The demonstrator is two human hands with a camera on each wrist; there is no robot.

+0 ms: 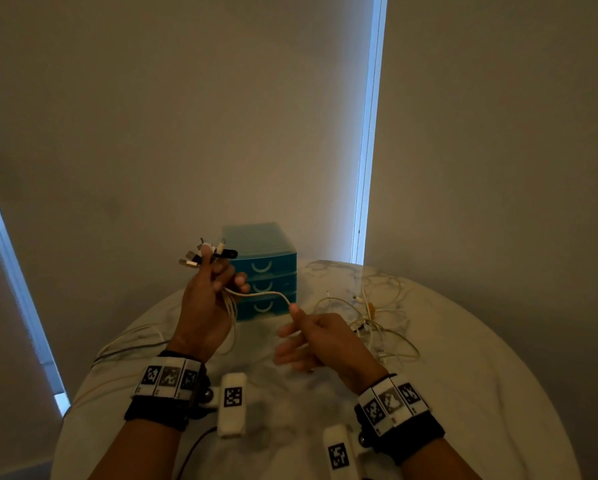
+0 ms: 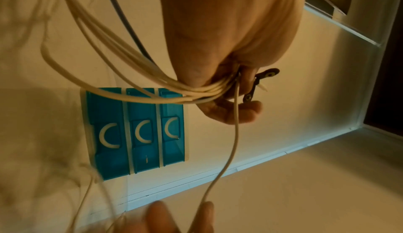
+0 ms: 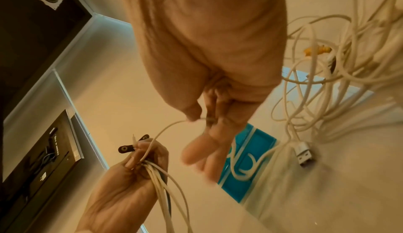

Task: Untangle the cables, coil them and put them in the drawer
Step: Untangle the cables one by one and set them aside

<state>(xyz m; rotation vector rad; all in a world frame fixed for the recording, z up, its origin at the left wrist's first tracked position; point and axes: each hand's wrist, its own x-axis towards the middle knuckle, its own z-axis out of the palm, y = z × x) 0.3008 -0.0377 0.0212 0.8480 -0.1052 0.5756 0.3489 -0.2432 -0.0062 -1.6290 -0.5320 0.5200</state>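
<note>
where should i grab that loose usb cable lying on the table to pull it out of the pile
Pinch the silver USB plug from above by its long sides: it lies flat at the edge of the tangled pile, clear of the loops, so it should thread out cleanly.

- No readable text, brand names or numbers in any view.
- Wrist bands [image 1: 168, 377]: black-and-white square code markers only, no letters legible. Tiny marks along the lower edge are too small to read.
- White blocks [image 1: 232, 403] by the wrists: one square code marker each, nothing readable.
- Blue drawer unit [image 2: 135, 129]: only white crescent-shaped handles on the three drawer fronts, no labels.
- USB plug [image 3: 304, 154]: no visible logo.
</note>
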